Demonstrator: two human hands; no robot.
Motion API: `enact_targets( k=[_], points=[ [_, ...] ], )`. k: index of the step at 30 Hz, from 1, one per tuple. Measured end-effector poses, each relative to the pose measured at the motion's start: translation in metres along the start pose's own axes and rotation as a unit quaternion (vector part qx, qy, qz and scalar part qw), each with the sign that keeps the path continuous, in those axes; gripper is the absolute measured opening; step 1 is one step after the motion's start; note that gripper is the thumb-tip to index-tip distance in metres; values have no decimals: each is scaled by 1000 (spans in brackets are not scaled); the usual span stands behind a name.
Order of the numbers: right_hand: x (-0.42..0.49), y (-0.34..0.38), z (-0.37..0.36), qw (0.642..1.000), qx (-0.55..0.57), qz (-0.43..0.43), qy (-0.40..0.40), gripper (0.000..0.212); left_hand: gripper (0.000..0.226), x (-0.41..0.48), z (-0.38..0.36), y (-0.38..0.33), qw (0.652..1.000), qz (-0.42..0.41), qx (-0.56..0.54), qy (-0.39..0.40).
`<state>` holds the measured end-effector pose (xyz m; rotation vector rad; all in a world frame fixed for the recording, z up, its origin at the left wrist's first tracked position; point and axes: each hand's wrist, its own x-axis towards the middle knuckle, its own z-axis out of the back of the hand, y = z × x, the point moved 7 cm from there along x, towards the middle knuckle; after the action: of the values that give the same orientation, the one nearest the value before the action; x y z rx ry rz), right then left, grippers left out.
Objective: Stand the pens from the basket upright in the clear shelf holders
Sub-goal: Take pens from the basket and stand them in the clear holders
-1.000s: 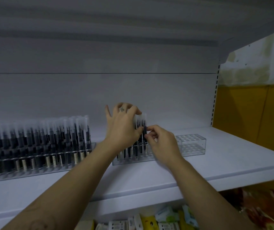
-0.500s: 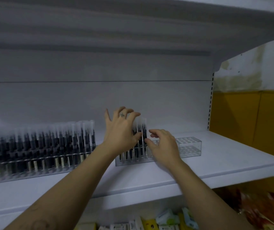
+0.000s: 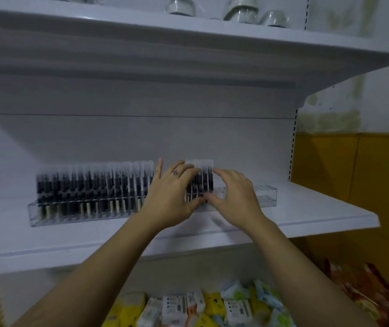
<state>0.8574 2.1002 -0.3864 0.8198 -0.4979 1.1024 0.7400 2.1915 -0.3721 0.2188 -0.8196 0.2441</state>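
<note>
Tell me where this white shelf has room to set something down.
Bare: the right end of the white shelf, past the part-empty clear plastic holder, and the front strip. Crowded: the left clear holder packed with black pens, and the middle, where left hand and right hand meet.

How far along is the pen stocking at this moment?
Done: the left holder looks full of upright pens. In hand: the left hand and right hand are at the few pens standing in the right holder. Left: its right-end slots are empty; the basket is out of view.
</note>
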Motion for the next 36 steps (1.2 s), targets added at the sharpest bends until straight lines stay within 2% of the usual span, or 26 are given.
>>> enact_targets(
  k=[5,12,17,27,36],
  points=[
    [-49,20,-9,999,-19,23,39,66,71,-57,3,-8,999,-5,-27,23],
    [-132,26,-44,997,1,27,69,67,66,-147,-15,-23,997,19,-69,34],
    [-190,18,-82,993,-10,17,116,66,71,-206,-43,-26,989,57,-90,99],
    [-276,-15,-174,949,-34,-53,309,71,75,-308,-132,-23,949,154,-125,245],
    [-350,-44,-251,894,-21,-105,436,73,80,-396,-213,-20,884,235,-155,374]
  ],
)
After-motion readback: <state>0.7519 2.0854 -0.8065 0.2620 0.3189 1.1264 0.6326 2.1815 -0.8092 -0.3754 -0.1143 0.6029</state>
